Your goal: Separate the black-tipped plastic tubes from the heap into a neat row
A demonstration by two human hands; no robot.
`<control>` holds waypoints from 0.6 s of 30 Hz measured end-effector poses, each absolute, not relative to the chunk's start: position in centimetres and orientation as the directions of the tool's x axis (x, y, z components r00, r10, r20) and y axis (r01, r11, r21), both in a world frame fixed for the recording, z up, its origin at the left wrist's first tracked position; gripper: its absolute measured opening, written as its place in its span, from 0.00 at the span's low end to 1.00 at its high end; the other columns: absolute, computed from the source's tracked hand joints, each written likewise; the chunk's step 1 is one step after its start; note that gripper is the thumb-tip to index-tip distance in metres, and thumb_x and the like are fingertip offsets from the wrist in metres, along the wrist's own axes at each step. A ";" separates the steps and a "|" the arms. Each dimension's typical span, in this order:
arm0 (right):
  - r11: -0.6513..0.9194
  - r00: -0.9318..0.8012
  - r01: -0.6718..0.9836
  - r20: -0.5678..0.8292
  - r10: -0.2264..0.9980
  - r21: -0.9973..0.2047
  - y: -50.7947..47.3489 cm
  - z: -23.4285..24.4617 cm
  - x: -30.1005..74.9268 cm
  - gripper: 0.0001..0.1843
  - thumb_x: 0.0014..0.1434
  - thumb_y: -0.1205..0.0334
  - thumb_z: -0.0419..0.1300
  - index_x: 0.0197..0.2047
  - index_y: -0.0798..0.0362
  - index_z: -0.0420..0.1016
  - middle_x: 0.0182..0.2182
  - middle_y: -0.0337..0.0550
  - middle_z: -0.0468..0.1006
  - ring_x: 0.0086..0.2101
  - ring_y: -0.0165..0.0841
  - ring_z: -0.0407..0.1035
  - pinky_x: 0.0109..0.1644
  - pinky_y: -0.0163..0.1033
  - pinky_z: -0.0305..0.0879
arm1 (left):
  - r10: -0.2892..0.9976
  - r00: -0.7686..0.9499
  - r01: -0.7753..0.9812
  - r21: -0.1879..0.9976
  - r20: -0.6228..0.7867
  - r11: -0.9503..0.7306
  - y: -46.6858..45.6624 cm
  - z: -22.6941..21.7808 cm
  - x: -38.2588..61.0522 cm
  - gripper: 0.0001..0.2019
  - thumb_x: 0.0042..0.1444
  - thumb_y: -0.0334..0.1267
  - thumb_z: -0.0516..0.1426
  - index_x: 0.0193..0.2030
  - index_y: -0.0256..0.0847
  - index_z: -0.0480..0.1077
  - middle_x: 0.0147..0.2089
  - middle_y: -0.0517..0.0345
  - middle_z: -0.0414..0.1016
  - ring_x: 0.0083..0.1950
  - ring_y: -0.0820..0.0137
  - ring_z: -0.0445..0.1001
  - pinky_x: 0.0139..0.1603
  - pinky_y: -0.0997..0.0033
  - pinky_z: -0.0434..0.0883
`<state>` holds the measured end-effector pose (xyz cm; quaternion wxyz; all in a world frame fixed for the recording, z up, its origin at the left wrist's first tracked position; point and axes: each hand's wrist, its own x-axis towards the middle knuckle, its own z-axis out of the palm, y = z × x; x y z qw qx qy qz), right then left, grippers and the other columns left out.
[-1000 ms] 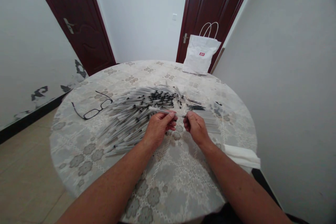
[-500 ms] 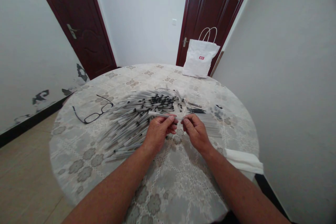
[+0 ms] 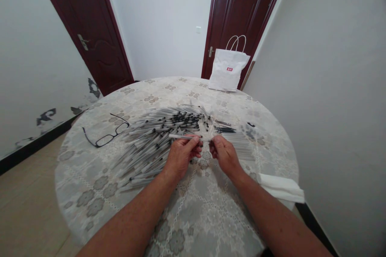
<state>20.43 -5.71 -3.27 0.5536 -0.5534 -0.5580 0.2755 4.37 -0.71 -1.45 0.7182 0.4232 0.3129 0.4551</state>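
Observation:
My left hand (image 3: 181,156) is closed around a slim white pen barrel (image 3: 181,137) that sticks out to the left, held level above the round table (image 3: 193,209). My right hand (image 3: 224,153) pinches at the barrel's right end; what its fingertips hold is too small to name. Just beyond both hands lies a big heap of grey-white pens with black tips (image 3: 157,136). To the right of the heap lie a few thin black refills (image 3: 224,129) and a row of clear tubes (image 3: 241,144).
Black-framed glasses (image 3: 105,134) lie on the table's left part. A white paper bag (image 3: 228,68) stands at the far edge before a dark door. A folded white cloth (image 3: 282,188) hangs over the right edge. A wall runs close on the right.
The view has tilted up a little, so the table sits lower in frame. Both hands stay together on the barrel; the right hand's fingers have closed in on its end.

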 end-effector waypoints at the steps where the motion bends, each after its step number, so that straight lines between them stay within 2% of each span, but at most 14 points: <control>1: 0.215 0.222 0.334 0.298 0.928 -0.918 -5.7 -3.2 20.5 0.24 0.71 0.44 0.47 0.30 0.50 0.67 0.23 0.36 0.69 0.23 0.30 0.62 0.28 0.35 0.59 | 0.917 0.393 -0.386 0.894 -0.065 0.229 -0.7 -1.5 4.4 0.17 0.51 0.48 0.68 0.40 0.36 0.77 0.35 0.53 0.79 0.30 0.72 0.74 0.27 0.73 0.74; 4: 0.193 0.218 0.387 0.292 0.931 -0.902 -5.6 -3.1 20.6 0.25 0.71 0.43 0.48 0.28 0.50 0.66 0.20 0.35 0.67 0.22 0.30 0.60 0.27 0.36 0.57 | 0.916 0.395 -0.380 0.896 -0.068 0.230 -0.8 -1.5 4.4 0.17 0.50 0.48 0.69 0.40 0.36 0.78 0.35 0.52 0.79 0.30 0.72 0.74 0.27 0.73 0.74; 8: 0.247 0.220 0.397 0.353 0.909 -0.884 -5.7 -3.1 20.6 0.20 0.70 0.47 0.51 0.30 0.50 0.67 0.23 0.35 0.68 0.25 0.30 0.62 0.30 0.35 0.59 | 0.922 0.381 -0.380 0.897 -0.069 0.224 -0.8 -1.4 4.4 0.19 0.49 0.49 0.69 0.40 0.36 0.78 0.35 0.52 0.79 0.30 0.72 0.74 0.27 0.73 0.73; 12: 0.290 0.231 0.320 0.371 0.899 -0.902 -5.6 -3.3 20.4 0.11 0.66 0.51 0.57 0.42 0.50 0.71 0.28 0.36 0.71 0.28 0.31 0.64 0.32 0.35 0.62 | 0.926 0.371 -0.387 0.895 -0.071 0.223 -0.7 -1.4 4.4 0.19 0.49 0.49 0.69 0.40 0.36 0.78 0.35 0.53 0.79 0.30 0.72 0.75 0.28 0.73 0.73; 15: 0.308 0.234 0.256 0.368 0.900 -0.916 -5.6 -3.5 20.3 0.15 0.66 0.50 0.58 0.50 0.49 0.69 0.33 0.38 0.73 0.29 0.31 0.66 0.33 0.35 0.63 | 0.928 0.366 -0.394 0.893 -0.066 0.219 -0.6 -1.4 4.4 0.19 0.49 0.48 0.69 0.39 0.35 0.78 0.34 0.53 0.79 0.29 0.72 0.74 0.28 0.73 0.73; 16: 0.298 0.231 0.251 0.356 0.906 -0.921 -5.6 -3.5 20.2 0.15 0.67 0.49 0.56 0.49 0.50 0.70 0.33 0.38 0.73 0.28 0.30 0.66 0.32 0.35 0.63 | 0.928 0.368 -0.395 0.893 -0.064 0.218 -0.6 -1.4 4.4 0.19 0.49 0.48 0.69 0.39 0.35 0.78 0.34 0.53 0.79 0.29 0.72 0.74 0.27 0.73 0.73; 18: 0.254 0.225 0.281 0.320 0.920 -0.926 -5.6 -3.4 20.3 0.17 0.69 0.46 0.51 0.41 0.50 0.71 0.28 0.37 0.72 0.25 0.30 0.64 0.29 0.35 0.61 | 0.923 0.379 -0.389 0.894 -0.063 0.221 -0.6 -1.5 4.4 0.19 0.49 0.48 0.69 0.40 0.35 0.78 0.35 0.52 0.79 0.30 0.72 0.74 0.28 0.73 0.73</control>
